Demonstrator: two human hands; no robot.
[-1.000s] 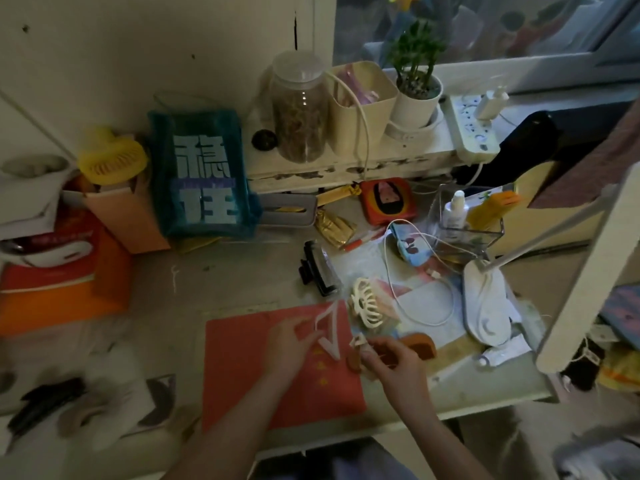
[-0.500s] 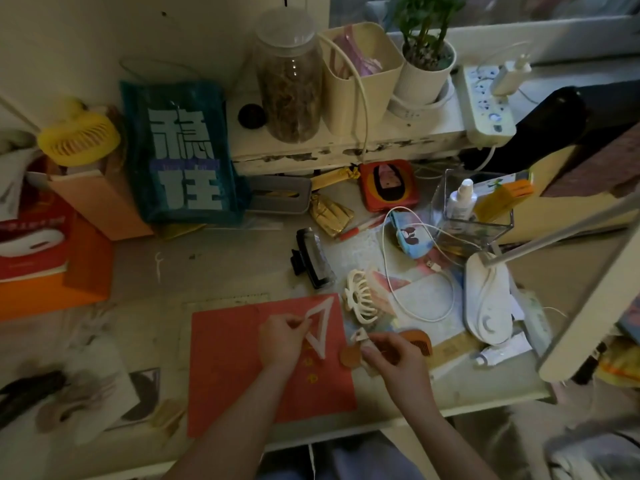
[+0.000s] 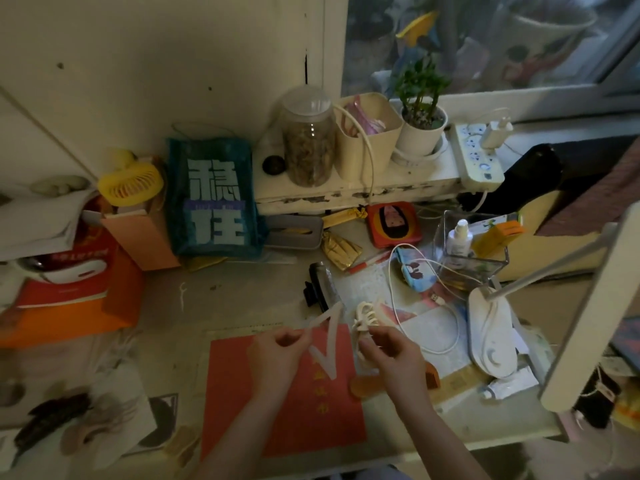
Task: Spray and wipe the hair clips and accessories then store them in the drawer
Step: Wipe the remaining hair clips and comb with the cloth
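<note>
While a cluttered bench (image 3: 242,292) fills the view from above, the left hand (image 3: 273,355) pinches one arm of a white triangular hair clip (image 3: 329,341), its grip curled round the rim. The right hand (image 3: 391,351) holds a cream claw clip (image 3: 365,317) in curled fingers, just above a red folder (image 3: 277,420). A black claw clip (image 3: 320,284) and a brown comb (image 3: 431,374) lie nearby. A small spray bottle (image 3: 459,239) stands untouched in a clear box (image 3: 498,258). No cloth or drawer is visible, so spraying, wiping and storing all appear yet to come.
</note>
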